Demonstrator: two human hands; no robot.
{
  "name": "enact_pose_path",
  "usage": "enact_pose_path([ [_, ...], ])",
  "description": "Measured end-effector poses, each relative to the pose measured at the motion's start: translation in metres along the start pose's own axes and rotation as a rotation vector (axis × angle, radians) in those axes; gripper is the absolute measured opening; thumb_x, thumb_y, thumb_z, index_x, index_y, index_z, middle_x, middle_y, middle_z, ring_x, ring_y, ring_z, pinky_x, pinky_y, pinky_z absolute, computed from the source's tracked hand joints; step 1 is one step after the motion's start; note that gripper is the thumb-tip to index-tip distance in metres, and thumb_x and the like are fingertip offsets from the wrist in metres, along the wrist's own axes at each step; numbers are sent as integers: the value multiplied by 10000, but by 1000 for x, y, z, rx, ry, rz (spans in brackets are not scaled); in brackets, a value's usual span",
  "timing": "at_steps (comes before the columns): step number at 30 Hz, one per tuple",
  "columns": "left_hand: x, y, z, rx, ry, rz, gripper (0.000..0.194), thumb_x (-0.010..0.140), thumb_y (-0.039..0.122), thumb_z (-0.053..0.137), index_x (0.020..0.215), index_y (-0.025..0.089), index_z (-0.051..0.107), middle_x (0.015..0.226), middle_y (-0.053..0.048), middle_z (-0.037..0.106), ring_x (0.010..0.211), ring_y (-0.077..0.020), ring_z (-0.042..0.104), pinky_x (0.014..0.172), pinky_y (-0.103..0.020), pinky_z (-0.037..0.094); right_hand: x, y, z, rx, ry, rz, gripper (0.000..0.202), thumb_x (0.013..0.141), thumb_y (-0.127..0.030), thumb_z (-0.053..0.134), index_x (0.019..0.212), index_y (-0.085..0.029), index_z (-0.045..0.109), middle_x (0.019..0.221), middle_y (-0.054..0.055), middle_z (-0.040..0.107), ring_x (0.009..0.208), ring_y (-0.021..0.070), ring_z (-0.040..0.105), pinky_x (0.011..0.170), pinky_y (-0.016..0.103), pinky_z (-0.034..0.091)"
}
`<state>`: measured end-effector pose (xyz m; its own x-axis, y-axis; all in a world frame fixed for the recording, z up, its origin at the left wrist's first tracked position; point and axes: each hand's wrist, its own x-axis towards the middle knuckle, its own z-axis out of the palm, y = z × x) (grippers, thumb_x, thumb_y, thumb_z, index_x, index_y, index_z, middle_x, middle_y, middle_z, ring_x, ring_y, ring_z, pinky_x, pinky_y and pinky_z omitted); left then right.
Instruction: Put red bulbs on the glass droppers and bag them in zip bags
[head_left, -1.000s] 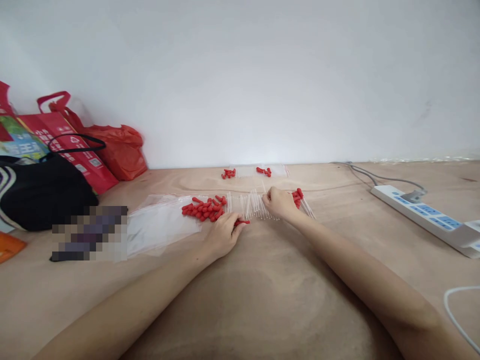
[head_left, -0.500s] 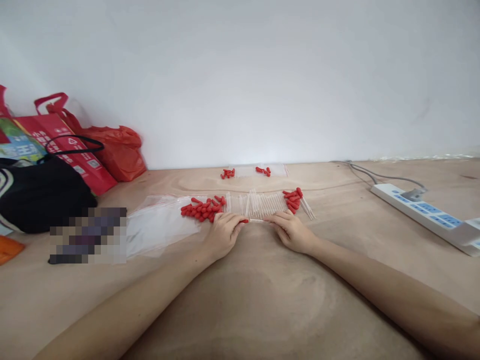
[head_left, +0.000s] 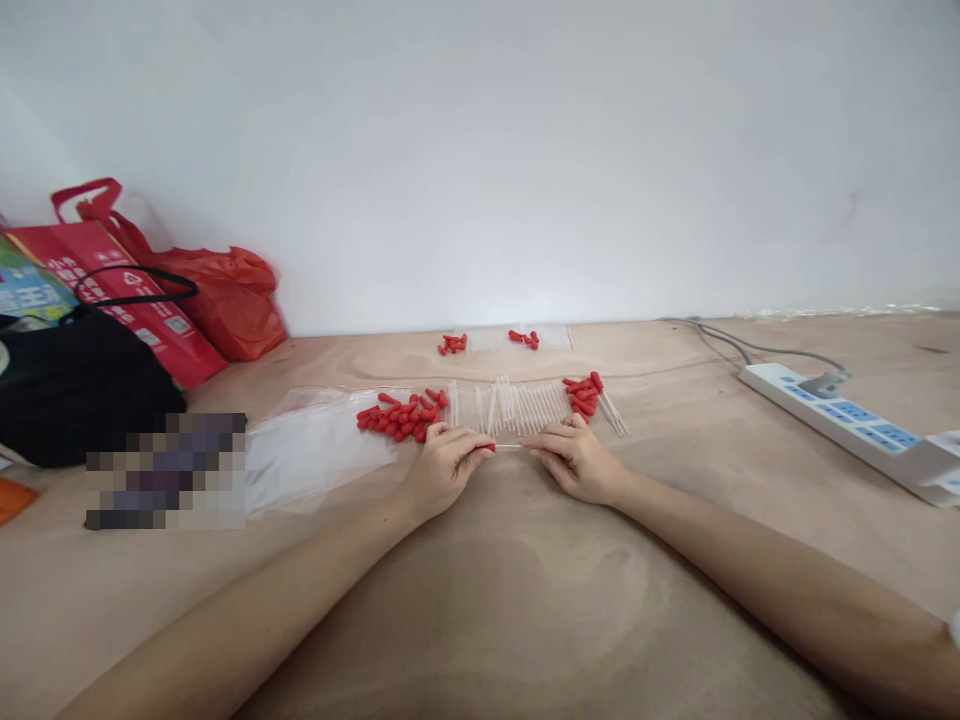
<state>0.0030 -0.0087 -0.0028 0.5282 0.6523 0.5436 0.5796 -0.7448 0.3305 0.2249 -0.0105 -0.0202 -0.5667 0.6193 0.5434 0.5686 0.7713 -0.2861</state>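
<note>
My left hand point(head_left: 444, 470) pinches a small red piece point(head_left: 489, 447) in front of the rows. A thin pale stick point(head_left: 509, 446) runs from that piece to my right hand point(head_left: 576, 462), whose fingers are closed on its other end. Just beyond lies a row of pale sticks point(head_left: 525, 405) side by side. A heap of red pieces point(head_left: 401, 418) is at its left end, and a smaller red cluster point(head_left: 584, 396) at its right, with a few loose sticks point(head_left: 613, 412) beside it.
Clear plastic bags point(head_left: 315, 450) lie left of the heap, near a blurred dark object point(head_left: 172, 470). Red bags point(head_left: 232, 300) and a black bag point(head_left: 90, 390) stand at the left. More red pieces point(head_left: 452, 345) lie by the wall. A power strip point(head_left: 862, 425) with a grey cable is at the right.
The view has shifted slightly. My hands stay in nearly the same pose, with the red piece and the stick still between them.
</note>
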Motion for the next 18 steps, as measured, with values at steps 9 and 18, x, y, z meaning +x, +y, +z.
enact_pose_path([
  [9,-1,2,0,28,-9,33,188,860,277,445,782,190,593,750,8,683,650,-120,583,792,-339,275,2,-6,-5,-146,-17,-17,240,830,-192,436,967,-213,631,743,26,629,619,116,484,664,319,217],
  [18,-3,4,0,54,-62,101,172,856,236,427,773,176,565,727,7,658,652,-117,568,846,-351,263,3,-12,-3,-222,5,-93,244,807,-148,398,876,-181,630,665,18,580,554,111,388,643,317,193],
])
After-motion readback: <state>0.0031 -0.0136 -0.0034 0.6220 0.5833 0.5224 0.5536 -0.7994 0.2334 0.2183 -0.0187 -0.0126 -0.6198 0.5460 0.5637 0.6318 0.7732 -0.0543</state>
